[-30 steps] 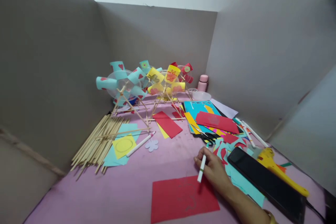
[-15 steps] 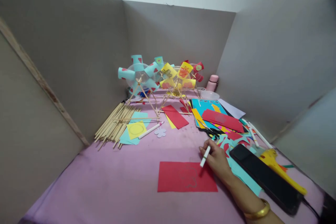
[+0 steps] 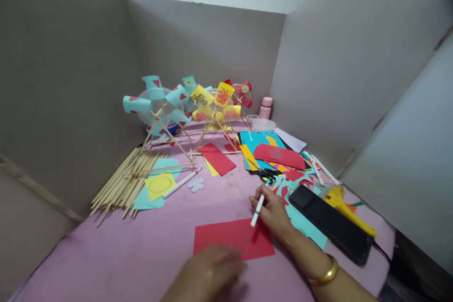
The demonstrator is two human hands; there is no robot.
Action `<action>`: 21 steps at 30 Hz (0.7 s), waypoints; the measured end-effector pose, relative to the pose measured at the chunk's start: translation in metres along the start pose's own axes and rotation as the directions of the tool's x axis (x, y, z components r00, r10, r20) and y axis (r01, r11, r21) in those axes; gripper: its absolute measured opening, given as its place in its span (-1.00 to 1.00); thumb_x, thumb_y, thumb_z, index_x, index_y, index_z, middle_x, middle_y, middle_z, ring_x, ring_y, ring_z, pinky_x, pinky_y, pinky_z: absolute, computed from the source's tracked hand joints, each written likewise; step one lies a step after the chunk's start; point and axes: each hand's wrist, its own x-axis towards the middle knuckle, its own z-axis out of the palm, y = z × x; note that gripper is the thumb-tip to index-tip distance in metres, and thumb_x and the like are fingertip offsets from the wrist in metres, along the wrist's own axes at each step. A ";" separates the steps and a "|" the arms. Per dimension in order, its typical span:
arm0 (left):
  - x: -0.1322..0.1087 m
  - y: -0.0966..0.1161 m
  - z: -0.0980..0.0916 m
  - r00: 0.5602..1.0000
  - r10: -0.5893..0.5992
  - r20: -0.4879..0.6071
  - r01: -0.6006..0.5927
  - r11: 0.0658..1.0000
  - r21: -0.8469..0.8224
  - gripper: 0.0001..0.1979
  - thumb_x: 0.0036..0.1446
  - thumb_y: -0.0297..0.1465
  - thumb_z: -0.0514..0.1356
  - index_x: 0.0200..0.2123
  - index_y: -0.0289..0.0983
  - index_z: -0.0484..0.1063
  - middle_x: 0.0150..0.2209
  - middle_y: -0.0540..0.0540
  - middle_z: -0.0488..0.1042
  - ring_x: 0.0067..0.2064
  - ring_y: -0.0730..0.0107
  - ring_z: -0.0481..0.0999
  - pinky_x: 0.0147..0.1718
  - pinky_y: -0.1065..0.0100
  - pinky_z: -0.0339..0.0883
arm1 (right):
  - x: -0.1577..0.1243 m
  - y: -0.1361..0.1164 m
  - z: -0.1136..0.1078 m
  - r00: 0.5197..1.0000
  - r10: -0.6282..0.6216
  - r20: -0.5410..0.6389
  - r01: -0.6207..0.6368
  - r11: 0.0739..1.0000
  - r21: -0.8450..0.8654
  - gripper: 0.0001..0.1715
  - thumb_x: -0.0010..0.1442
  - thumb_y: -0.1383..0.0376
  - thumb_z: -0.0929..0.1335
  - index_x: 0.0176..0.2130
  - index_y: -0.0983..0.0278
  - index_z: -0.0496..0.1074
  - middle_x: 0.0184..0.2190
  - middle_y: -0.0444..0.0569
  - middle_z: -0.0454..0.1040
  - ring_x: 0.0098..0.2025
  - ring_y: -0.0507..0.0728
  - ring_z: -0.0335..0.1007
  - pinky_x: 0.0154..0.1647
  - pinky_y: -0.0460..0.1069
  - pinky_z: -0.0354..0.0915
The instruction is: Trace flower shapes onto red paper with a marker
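My right hand (image 3: 272,211), with a gold bangle at the wrist, is closed on a white marker pen (image 3: 258,210). It rests by the upper right corner of a red paper rectangle (image 3: 208,237). A faint flower-like outline shows on that sheet. My left hand (image 3: 212,271) is over the sheet's lower edge, blurred by motion, so its fingers are unclear. Beyond the sheet lie a white flower-shaped cutout (image 3: 196,184) and another marker (image 3: 182,183). Black-handled scissors (image 3: 268,175) lie just past my right hand.
Paper-bladed wheels on stick stands, one blue (image 3: 155,99) and one yellow (image 3: 215,104), stand at the back. Bamboo sticks (image 3: 123,181) are heaped at left. At right are a phone (image 3: 329,222) with a cable, a yellow glue gun (image 3: 348,210) and paper scraps. Grey panels (image 3: 208,47) enclose the table.
My left hand has come into view from below, over the red paper. The view has turned to the right. My right hand keeps the marker in much the same pose.
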 end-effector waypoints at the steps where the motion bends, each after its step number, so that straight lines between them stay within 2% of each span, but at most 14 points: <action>1: 0.009 -0.006 -0.007 0.999 0.038 -0.011 -0.037 0.992 0.117 -0.73 0.24 -0.21 0.11 -0.03 -0.09 0.44 0.01 -0.16 0.44 0.00 0.13 0.43 -0.01 0.13 0.30 | 0.000 0.000 0.000 1.000 0.000 -0.004 0.000 1.000 0.008 -0.79 0.09 0.28 0.30 -0.48 0.18 0.14 -0.67 -0.28 0.17 -0.62 0.03 0.12 -0.56 -0.10 0.03; 3: 0.023 -0.013 -0.020 0.997 0.063 -0.035 -0.046 0.930 0.364 -0.64 0.20 -0.20 0.10 0.05 -0.08 0.40 0.08 -0.19 0.40 0.09 0.05 0.36 0.06 0.12 0.23 | 0.000 -0.001 0.001 1.000 0.000 -0.009 0.000 1.000 0.021 -0.79 0.10 0.28 0.30 -0.48 0.18 0.14 -0.68 -0.28 0.18 -0.62 0.02 0.13 -0.57 -0.10 0.04; 4: 0.029 -0.014 -0.025 0.999 0.034 -0.040 -0.012 0.888 0.459 -0.58 0.16 -0.21 0.12 0.10 -0.11 0.36 0.13 -0.21 0.35 0.13 0.02 0.32 0.08 0.10 0.21 | 0.001 -0.002 0.001 1.000 0.001 -0.009 -0.001 1.000 0.025 -0.79 0.10 0.29 0.30 -0.48 0.18 0.13 -0.68 -0.28 0.19 -0.62 0.02 0.13 -0.58 -0.10 0.04; 6: 0.037 -0.008 -0.032 0.995 -0.101 -0.003 0.085 0.820 0.566 -0.44 0.03 -0.30 0.21 0.14 -0.21 0.32 0.19 -0.27 0.27 0.16 -0.05 0.27 0.09 0.06 0.17 | 0.001 -0.004 0.002 1.000 0.000 -0.009 0.001 1.000 0.027 -0.79 0.11 0.30 0.29 -0.48 0.17 0.12 -0.68 -0.28 0.19 -0.63 0.03 0.14 -0.58 -0.10 0.04; 8: 0.044 0.003 -0.035 0.967 -0.252 0.027 0.180 0.757 0.628 -0.35 -0.08 -0.42 0.21 0.15 -0.31 0.30 0.20 -0.34 0.25 0.17 -0.11 0.25 0.09 0.02 0.12 | 0.001 -0.006 0.002 1.000 -0.003 -0.012 0.004 1.000 0.023 -0.79 0.10 0.30 0.29 -0.49 0.17 0.12 -0.68 -0.28 0.19 -0.62 0.03 0.15 -0.57 -0.10 0.04; 9: 0.048 0.009 -0.037 0.948 -0.315 0.051 0.214 0.746 0.630 -0.37 -0.10 -0.43 0.20 0.13 -0.35 0.32 0.16 -0.35 0.28 0.14 -0.13 0.27 0.07 0.01 0.13 | 0.002 -0.006 0.002 1.000 -0.005 -0.014 0.005 1.000 0.021 -0.79 0.09 0.31 0.29 -0.49 0.17 0.12 -0.68 -0.28 0.19 -0.62 0.04 0.15 -0.57 -0.10 0.04; 12: 0.056 0.020 -0.041 0.925 -0.373 0.070 0.254 0.745 0.616 -0.44 -0.17 -0.44 0.21 0.00 -0.44 0.41 0.02 -0.40 0.39 0.04 -0.20 0.33 -0.01 -0.02 0.16 | 0.002 -0.007 0.002 1.000 -0.007 -0.020 0.008 1.000 0.024 -0.79 0.08 0.31 0.30 -0.50 0.18 0.14 -0.69 -0.28 0.18 -0.63 0.04 0.14 -0.58 -0.10 0.03; 16: 0.058 0.017 -0.044 0.922 -0.386 0.027 0.309 0.775 0.552 -0.41 -0.30 -0.43 0.25 -0.07 -0.46 0.40 0.06 -0.47 0.33 0.09 -0.28 0.25 0.03 -0.02 0.07 | 0.001 -0.005 0.004 1.000 -0.018 -0.004 0.018 0.998 0.052 -0.80 0.07 0.31 0.32 -0.50 0.18 0.17 -0.69 -0.28 0.19 -0.63 0.04 0.14 -0.57 -0.10 0.02; 18: 0.054 0.012 -0.043 0.925 -0.379 -0.001 0.331 0.808 0.487 -0.47 -0.33 -0.42 0.25 -0.14 -0.38 0.40 0.02 -0.40 0.37 0.04 -0.21 0.28 -0.02 0.06 0.11 | -0.001 -0.005 0.004 1.000 -0.018 0.000 0.018 0.997 0.073 -0.79 0.06 0.30 0.33 -0.51 0.19 0.19 -0.69 -0.27 0.20 -0.62 0.04 0.14 -0.56 -0.09 0.02; 21: 0.046 0.003 -0.042 0.943 -0.333 -0.022 0.320 0.883 0.344 -0.67 -0.25 -0.43 0.17 -0.28 -0.23 0.35 -0.22 -0.14 0.48 -0.17 0.08 0.41 -0.20 0.25 0.17 | -0.001 -0.006 0.005 1.000 0.003 -0.003 -0.002 0.993 0.120 -0.77 0.05 0.27 0.36 -0.52 0.19 0.20 -0.66 -0.26 0.21 -0.60 0.05 0.15 -0.53 -0.08 0.03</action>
